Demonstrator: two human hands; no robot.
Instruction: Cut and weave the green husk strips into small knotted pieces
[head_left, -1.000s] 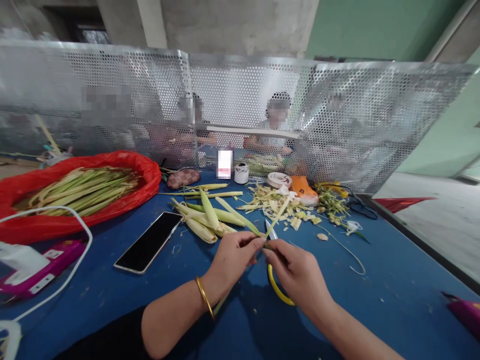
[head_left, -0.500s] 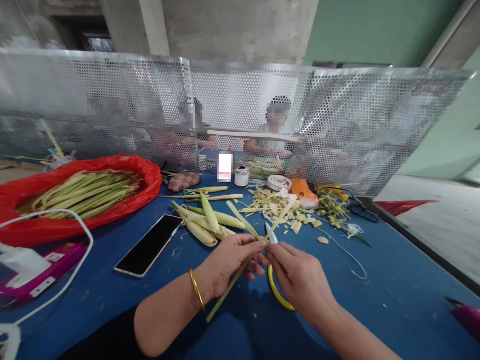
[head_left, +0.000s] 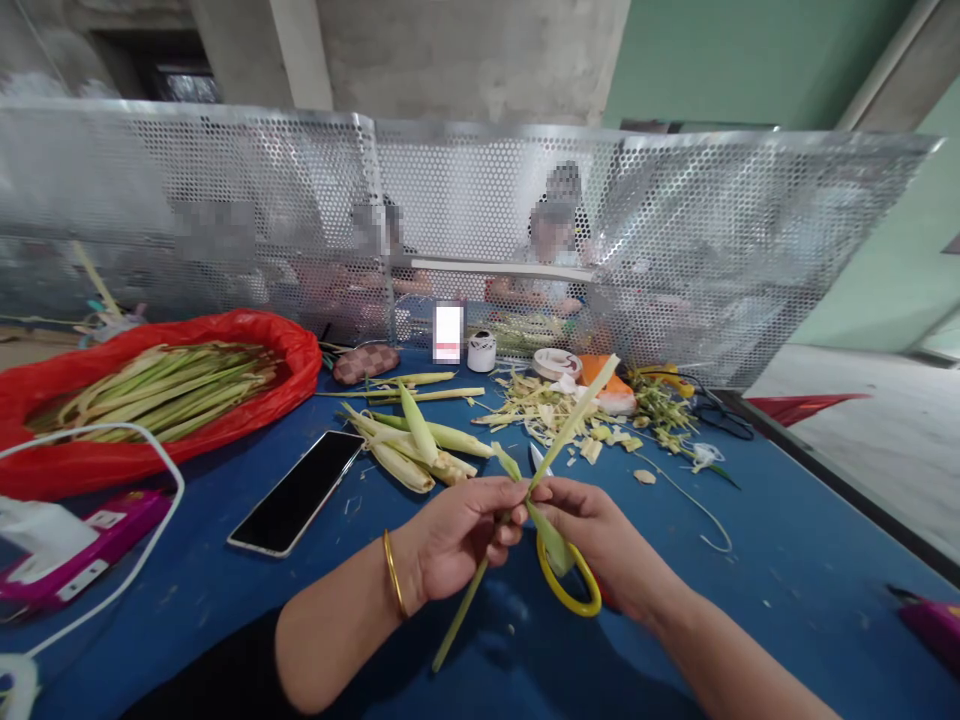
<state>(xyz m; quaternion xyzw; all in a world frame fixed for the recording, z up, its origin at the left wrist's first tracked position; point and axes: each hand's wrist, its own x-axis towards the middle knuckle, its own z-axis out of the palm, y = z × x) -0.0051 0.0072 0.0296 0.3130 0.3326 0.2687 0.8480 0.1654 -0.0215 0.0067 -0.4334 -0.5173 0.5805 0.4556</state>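
Note:
Between my two hands are green plant leaf strips (head_left: 576, 420), crossing at my fingertips. My left hand (head_left: 469, 530) is closed in a pinch on them, and a thin stem-like length (head_left: 459, 625) slants down below it. With thumb and fingers, my right hand (head_left: 581, 525) also pinches the strips; a broad leaf end (head_left: 553, 545) folds down there. Yellow-handled scissors (head_left: 574, 603) lie on the blue table under my right hand, their blades partly hidden. Just beyond my left hand lies a pile of pale green husks (head_left: 420, 448).
A dark-screened phone (head_left: 296, 492) and a red bag (head_left: 300, 350) of long leaves lie left. Leaf scraps (head_left: 536, 402), tape (head_left: 556, 364) and a white jar (head_left: 481, 352) are farther back. A perforated metal screen (head_left: 465, 190) stands behind, with people beyond it.
The leaf strips have shifted in my fingers: one end now folds down by my right hand, another stands up longer. My right hand has turned slightly, uncovering more of the scissors' handle.

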